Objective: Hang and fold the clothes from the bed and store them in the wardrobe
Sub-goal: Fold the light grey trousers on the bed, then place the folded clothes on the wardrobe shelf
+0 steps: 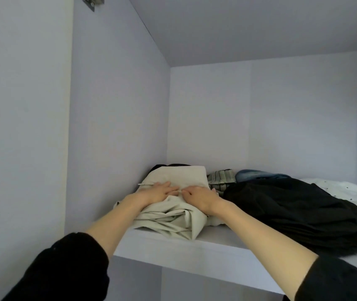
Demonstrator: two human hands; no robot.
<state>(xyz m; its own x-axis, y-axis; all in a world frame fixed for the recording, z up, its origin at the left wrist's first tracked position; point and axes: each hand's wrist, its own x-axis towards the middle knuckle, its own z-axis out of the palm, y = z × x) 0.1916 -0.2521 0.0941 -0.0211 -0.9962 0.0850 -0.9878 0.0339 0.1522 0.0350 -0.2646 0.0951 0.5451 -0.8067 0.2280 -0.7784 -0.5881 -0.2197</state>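
Head view into an upper wardrobe [119, 105] compartment. Both forearms are reaching up and forward onto the shelf [195, 246], black sleeves [64, 268] pushed back toward the elbows.

The folded beige garment [173, 205] is lying on the shelf at about 6 o'clock of the frame's centre, close against the left side wall, its front fold nearing the shelf's edge. It is sitting on top of something dark [169, 165], of which only a sliver is showing at its far end (what that item is cannot be told).

The left hand [160, 191] is resting flat on the beige garment, fingers straight and together, pointing toward 2 o'clock. The right hand [199, 195] is lying just beside it on the same garment, knuckles up and fingers bent toward the left hand; whether they are pinching cloth or only pressing on it cannot be told. The fingertips of the two hands are nearly meeting.

At 3 o'clock of the beige garment, a black garment [292, 213] is spreading loosely across the shelf, partly covering a white dotted cloth [347, 190]. Behind these, toward the back wall, a grey-green folded item [221, 179] and a blue denim piece [253, 174] are lying side by side. A metal hinge [92, 1] is showing at 11 o'clock, at the top edge.
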